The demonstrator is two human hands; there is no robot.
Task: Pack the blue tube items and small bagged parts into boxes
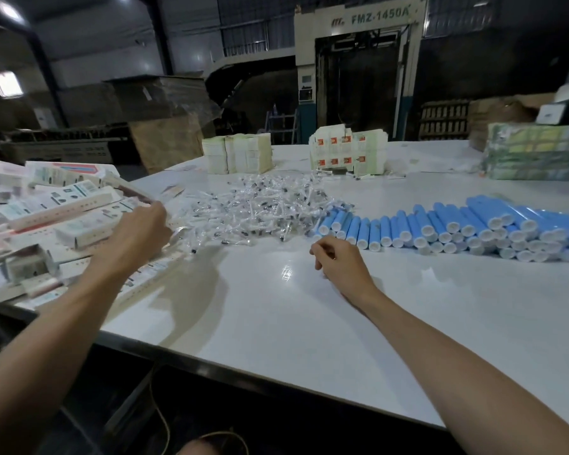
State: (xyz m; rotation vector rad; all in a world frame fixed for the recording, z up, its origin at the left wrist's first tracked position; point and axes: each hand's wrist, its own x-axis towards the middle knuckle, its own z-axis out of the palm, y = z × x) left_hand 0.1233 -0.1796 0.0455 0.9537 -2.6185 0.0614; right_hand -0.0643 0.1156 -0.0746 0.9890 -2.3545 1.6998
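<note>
Dozens of blue tubes [457, 224] lie just to the right of the heap of small bagged parts [260, 208]. They are stacked in rows with their white capped ends toward the person, probably so each can be drawn out end first. They are smooth, glossy cylinders, all alike, and would likely roll if nudged sideways.

The heap itself is a loose, glinting tangle of clear crinkly sachets, each holding a pale piece and something dark. It sits in the middle, within reach of either arm.

To the left of the heap, printed boxes [56, 208] are piled at all angles. They are long, narrow card cartons, matte white with teal and red panels, and look like the finished ones.

The left hand [142, 231] sits at the heap's left edge against those boxes. Its fingers are hidden behind its back, so I cannot tell whether it holds anything.

The right hand [340, 262] rests on the white glossy table [309, 323] in front of the heap's right end, just short of the nearest tube. Its fingers are loosely curled with nothing visible in them, apparently ready to take a tube.

Behind the heap stand two blocks of flat carton blanks [237, 152], and far to its right a film-wrapped bundle [536, 152].
</note>
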